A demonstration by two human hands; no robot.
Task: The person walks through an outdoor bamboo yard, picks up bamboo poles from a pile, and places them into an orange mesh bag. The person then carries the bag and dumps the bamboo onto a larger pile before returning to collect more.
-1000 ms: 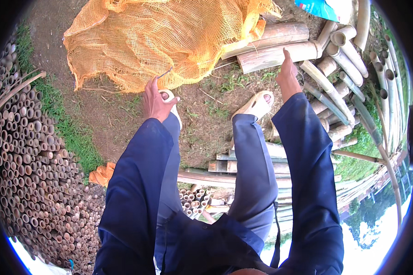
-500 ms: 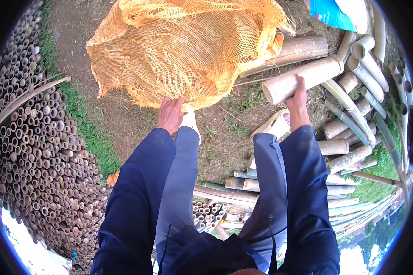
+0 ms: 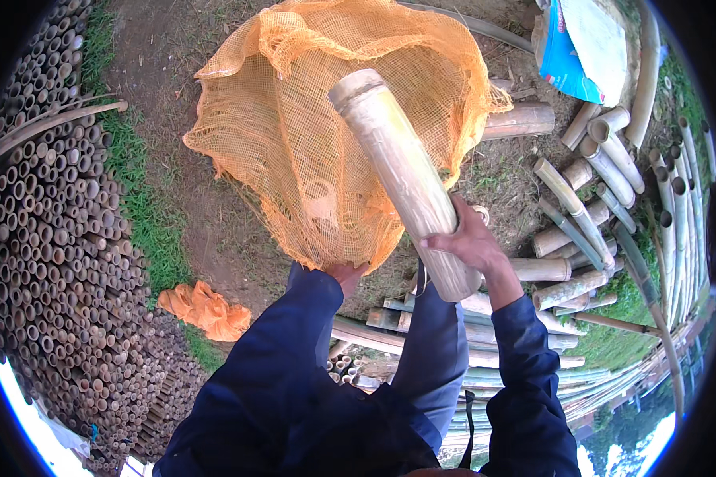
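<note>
In my right hand (image 3: 473,242) is a thick cut bamboo section (image 3: 402,179), gripped near its lower end. The piece is tilted, its far end lying over an orange mesh sack (image 3: 294,151) in front of me. My left hand (image 3: 348,276) pinches the near edge of that sack, its fingers partly hidden by the mesh. The sack lies spread with its mouth gaping, and one of my pale shoes (image 3: 321,203) shows through the netting.
Cut bamboo lengths (image 3: 549,270) lie scattered at the right, with another log (image 3: 521,121) beyond the sack. A large stack of bamboo ends (image 3: 56,262) fills the left. A crumpled orange sack (image 3: 207,310) lies by the grass. A blue and white bag (image 3: 577,56) is at the far right.
The bamboo section has been lifted off the ground and swung left over the sack by my right hand. My left hand has drawn the sack's near edge closer to me and raised it.
</note>
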